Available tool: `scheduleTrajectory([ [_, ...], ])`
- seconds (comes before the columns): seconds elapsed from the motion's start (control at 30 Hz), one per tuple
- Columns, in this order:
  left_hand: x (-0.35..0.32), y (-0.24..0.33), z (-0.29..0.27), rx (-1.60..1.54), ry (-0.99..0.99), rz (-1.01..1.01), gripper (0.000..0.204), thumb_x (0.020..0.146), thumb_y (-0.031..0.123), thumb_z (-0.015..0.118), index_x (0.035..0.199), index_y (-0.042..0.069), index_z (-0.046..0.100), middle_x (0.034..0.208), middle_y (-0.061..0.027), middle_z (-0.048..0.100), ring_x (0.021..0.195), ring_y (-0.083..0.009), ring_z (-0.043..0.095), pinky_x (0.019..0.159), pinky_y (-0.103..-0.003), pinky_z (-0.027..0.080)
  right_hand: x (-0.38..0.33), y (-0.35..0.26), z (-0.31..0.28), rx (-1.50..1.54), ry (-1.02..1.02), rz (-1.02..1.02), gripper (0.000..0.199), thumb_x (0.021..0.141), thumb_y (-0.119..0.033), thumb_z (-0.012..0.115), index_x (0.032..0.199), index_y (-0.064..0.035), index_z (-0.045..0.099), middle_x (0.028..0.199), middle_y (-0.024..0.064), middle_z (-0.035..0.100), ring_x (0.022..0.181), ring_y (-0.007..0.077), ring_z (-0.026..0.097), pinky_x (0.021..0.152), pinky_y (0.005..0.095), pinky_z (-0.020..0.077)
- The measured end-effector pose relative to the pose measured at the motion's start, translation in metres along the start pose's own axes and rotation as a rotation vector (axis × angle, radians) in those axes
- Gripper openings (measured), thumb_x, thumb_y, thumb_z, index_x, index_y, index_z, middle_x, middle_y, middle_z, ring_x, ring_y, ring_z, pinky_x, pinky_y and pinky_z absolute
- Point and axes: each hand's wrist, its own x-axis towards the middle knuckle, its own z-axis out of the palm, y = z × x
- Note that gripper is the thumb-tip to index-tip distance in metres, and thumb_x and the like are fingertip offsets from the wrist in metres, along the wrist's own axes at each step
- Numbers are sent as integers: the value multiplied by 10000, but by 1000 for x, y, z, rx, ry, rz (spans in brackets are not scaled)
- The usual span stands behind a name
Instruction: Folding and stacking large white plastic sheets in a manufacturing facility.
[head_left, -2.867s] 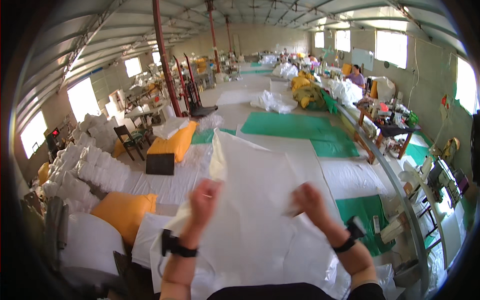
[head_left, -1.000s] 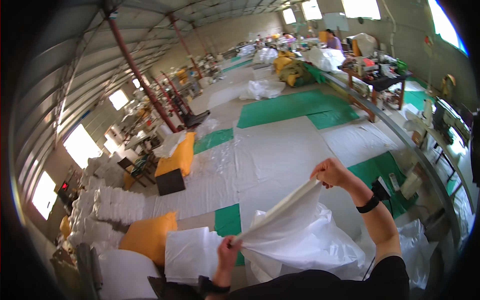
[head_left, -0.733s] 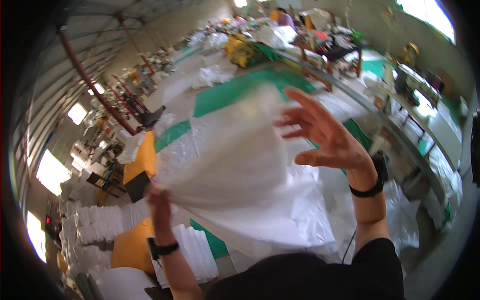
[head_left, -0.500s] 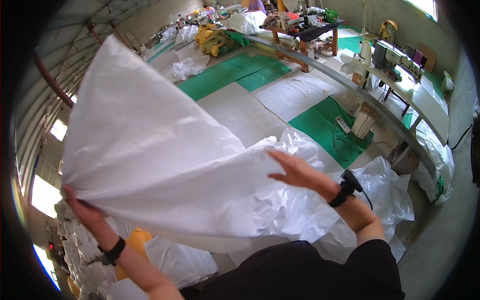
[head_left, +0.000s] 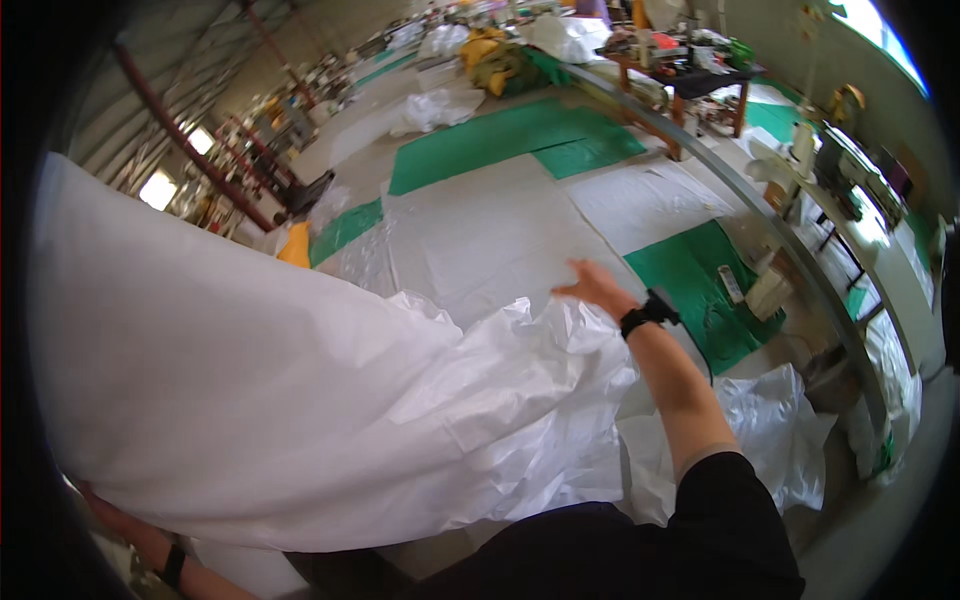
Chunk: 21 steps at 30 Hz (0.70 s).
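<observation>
A large white plastic sheet [head_left: 250, 370] spreads across the left and middle, smooth at the left and crumpled toward the right. Its left edge is gripped by my left hand [head_left: 112, 515], low at the picture's rim, where the sheet hides part of the fingers. My right hand [head_left: 597, 287] reaches forward over the crumpled end. Its fingers are apart and nothing is in them. Both wrists wear black bands; a small dark device sits on the right one.
Pale flat sheets [head_left: 490, 230] and green sheets [head_left: 500, 140] lie on the floor ahead. A grey curved rail [head_left: 745, 190] crosses to the right, beyond it a sewing machine table [head_left: 870, 230]. More crumpled white plastic [head_left: 770, 430] lies beside my right arm.
My left hand has moved down and outward to the left, drawing the sheet's raised corner down and left. My right hand stays open, now farther forward over the floor. The view has turned left.
</observation>
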Motion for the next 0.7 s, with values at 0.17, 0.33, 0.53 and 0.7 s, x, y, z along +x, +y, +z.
scheduleTrajectory([
  [0.17, 85, -8, -136, 48, -149, -331, 479, 930, 216, 526, 1357, 49, 386, 1284, -145, 475, 1126, -267, 499, 955, -344, 420, -18, -88, 147, -134, -663, 70, 412, 690, -261, 691, 1022, -21, 644, 1135, 222, 591, 1078, 365, 561, 883, 427, 465],
  [0.33, 108, -85, -299, 778, -365, 36, 402, 920, 112, 506, 1280, -51, 436, 1178, -163, 548, 1034, -224, 534, 895, -302, 436, 8, -48, 219, 572, -192, 332, 300, 656, -189, 697, 917, -50, 650, 863, 96, 653, 810, 235, 619, 731, 348, 491],
  [0.53, 10, -81, -301, 660, 264, 24, 307, 864, 226, 487, 1086, 20, 539, 929, -97, 588, 825, -261, 579, 753, -365, 462, 15, -81, -20, 1437, 75, -109, 130, 782, -43, 647, 851, -106, 557, 757, -55, 530, 738, 47, 496, 672, 199, 386],
  [0.7, -37, -33, -227, -70, 599, -349, 216, 775, 207, 545, 914, 58, 615, 728, -71, 594, 699, -295, 600, 643, -404, 487, -37, -24, -83, 808, -179, -4, 406, 794, -314, 684, 1043, -12, 576, 937, 38, 596, 897, 118, 551, 797, 258, 429],
])
